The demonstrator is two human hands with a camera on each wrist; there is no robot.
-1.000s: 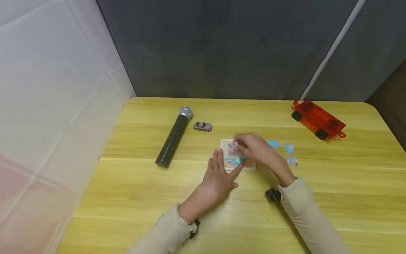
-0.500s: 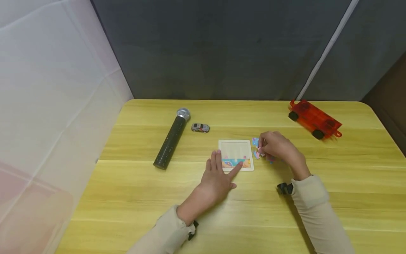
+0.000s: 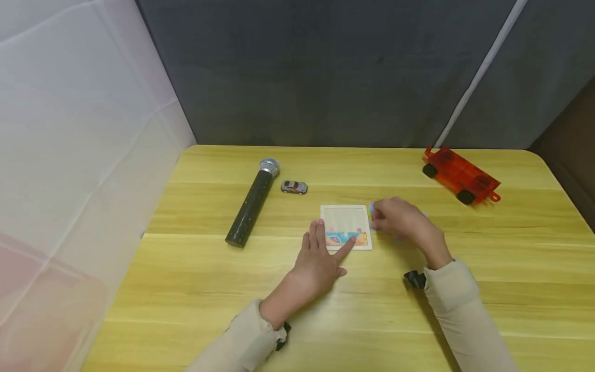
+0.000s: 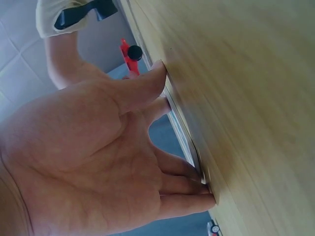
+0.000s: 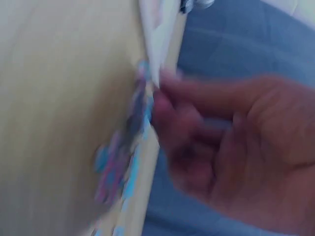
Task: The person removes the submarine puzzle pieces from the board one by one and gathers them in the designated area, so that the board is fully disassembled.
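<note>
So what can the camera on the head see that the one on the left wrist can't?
Only the head view shows the microphone, the little grey toy car, the picture on the puzzle board, and the right hand over loose puzzle pieces beside the board.

Only the left wrist view shows the palm of the left hand from below, with its straight fingertips pressing on the board's edge.

Both show the wooden table, the left hand, the board and the red toy trailer.
</note>
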